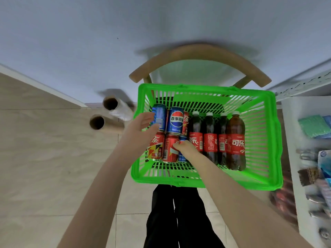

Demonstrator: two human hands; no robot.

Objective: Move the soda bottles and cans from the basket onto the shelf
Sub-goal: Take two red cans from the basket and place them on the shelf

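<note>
Six red and blue soda cans (176, 123) and four red-labelled cola bottles (235, 140) are laid in a green basket (268, 140). The left hand (141, 129), spread wide, is placed at the cans' nine o'clock; the right hand (186, 149) is curled over a blue can (182, 154), though a firm grip cannot be told.

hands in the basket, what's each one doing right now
Left hand: open, fingers around the blue can.
Right hand: over the front cans; grip cannot be told.

Looking down into a green basket (206, 181) perched on a wooden chair (197, 54). Cans packed at its left side, four cola bottles (217, 140) lined up at the right. Left hand (141, 129) open, thumb against a blue can (160, 117). Right hand (186, 149) curled over a partly hidden blue can (182, 156), beside a red can (171, 149). White shelf (293, 140) at far right, blurred.
</note>
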